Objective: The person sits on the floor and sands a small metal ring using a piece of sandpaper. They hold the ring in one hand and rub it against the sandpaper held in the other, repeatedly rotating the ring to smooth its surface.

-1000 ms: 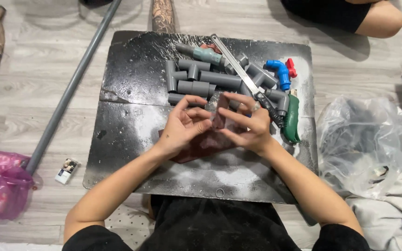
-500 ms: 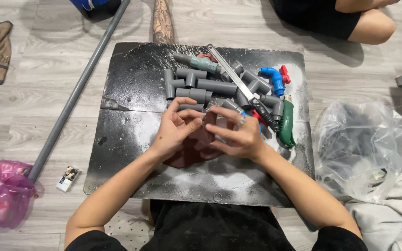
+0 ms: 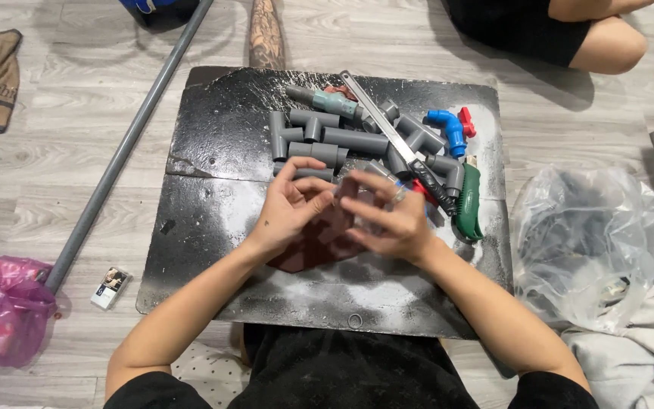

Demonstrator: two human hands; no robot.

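Plastic pipe fittings (image 3: pixel 342 136), matte grey and tubular, lie heaped at the far side of a black board (image 3: pixel 213 144) whose scuffed, dusty surface rests on pale wood-grain flooring (image 3: pixel 62 129). Among them are tee pieces, straight couplings, a glossy blue elbow (image 3: pixel 448 129) with a red valve handle (image 3: pixel 465 121) beside it, and a hand saw (image 3: pixel 395 140) with a thin metal blade laid slantwise across the pile. A green-handled tool (image 3: pixel 468 204) lies at the heap's right edge.

Both hands meet over the middle of the board, just in front of the heap. The left hand (image 3: pixel 289 212) is half curled, fingers bent toward the palm, and the right hand (image 3: pixel 387 220) curls toward it, a ring on one finger. A small piece seems pinched between the fingertips, but motion blur hides what it is, so the grip cannot be told for certain. Under the wrists shows a dark reddish patch (image 3: pixel 319 242) on the board.

A long grey pipe (image 3: pixel 130 144) runs diagonally over the floor at left, ending near a crumpled pink bag (image 3: pixel 1 310); a clear plastic bag (image 3: pixel 592 242) lies at right.

Compared with the frame half a second before, the hands sit a little nearer the person's body and slightly further apart, while the fittings and saw lie unchanged.
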